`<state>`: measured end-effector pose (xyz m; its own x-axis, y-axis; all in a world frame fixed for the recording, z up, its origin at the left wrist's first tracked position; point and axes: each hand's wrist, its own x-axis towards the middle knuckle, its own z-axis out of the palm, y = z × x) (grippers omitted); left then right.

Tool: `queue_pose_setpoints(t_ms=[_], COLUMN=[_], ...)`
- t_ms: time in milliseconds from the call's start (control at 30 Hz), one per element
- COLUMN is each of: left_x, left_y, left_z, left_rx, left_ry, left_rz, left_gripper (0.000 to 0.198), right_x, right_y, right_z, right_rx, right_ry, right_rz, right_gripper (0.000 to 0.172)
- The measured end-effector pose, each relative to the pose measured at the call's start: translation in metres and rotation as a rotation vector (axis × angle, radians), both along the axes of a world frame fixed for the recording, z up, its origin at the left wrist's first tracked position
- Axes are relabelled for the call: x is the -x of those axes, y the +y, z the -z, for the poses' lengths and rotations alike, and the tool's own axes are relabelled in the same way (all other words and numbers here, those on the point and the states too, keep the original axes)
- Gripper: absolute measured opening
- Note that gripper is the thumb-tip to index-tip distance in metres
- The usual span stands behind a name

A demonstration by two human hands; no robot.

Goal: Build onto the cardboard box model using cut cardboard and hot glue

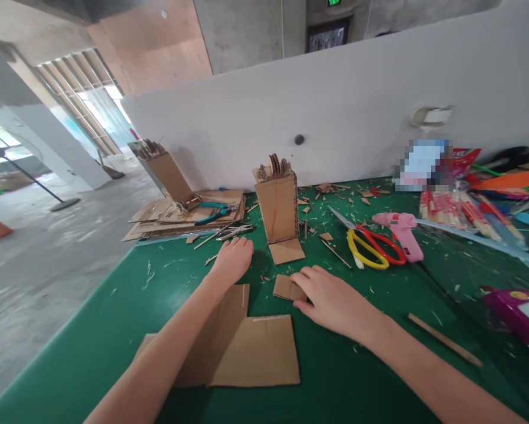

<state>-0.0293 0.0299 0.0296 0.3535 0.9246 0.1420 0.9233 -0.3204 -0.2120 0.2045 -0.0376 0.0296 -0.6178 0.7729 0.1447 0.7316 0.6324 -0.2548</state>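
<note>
My right hand (329,294) pinches a small cardboard piece (286,287) just above the green table, thumb below and fingers on top. Further left, my left hand (234,259) is closed, its fingers curled down over the table; whatever may be in them is hidden. A metal pair of pliers (235,232) lies just beyond it. Under my left forearm rests a large, L-shaped cut cardboard sheet (260,353). Ahead, between my hands, stands a cardboard model of a hand (277,206) with layered fingers, a red thread on its front and a flap at its base.
A second cardboard model (167,176) leans near stacked cardboard (145,219) and teal-handled pliers (215,211). Rightward lie scissors (368,250), a pink glue gun (399,227), a wooden strip (445,340), packaged sticks (450,212) and a purple object (512,312). Scraps litter the table before a low wall (357,118).
</note>
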Motion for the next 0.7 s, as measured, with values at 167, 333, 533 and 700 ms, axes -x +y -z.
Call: queue_pose_setpoints(t_ms=[167, 333, 533, 700], left_x=[0.022, 0.031, -0.008, -0.035], left_y=[0.009, 0.009, -0.042, -0.086], left_z=[-0.001, -0.005, -0.017, -0.011], left_rx=[-0.05, -0.129, -0.022, 0.187], left_ry=[0.037, 0.011, -0.278, -0.333], left_rz=[-0.055, -0.156, 0.053, 0.225], left_gripper=[0.024, 0.027, 0.027, 0.036], right_x=[-0.007, -0.004, -0.024, -0.112], right_y=[0.008, 0.008, 0.005, 0.024], right_z=[0.004, 0.006, -0.015, -0.037], right_rx=[-0.1, -0.184, -0.15, 0.202], right_ry=[0.036, 0.042, -0.05, -0.188], right_rz=[0.063, 0.068, 0.149, 0.697], right_gripper=[0.029, 0.028, 0.035, 0.057])
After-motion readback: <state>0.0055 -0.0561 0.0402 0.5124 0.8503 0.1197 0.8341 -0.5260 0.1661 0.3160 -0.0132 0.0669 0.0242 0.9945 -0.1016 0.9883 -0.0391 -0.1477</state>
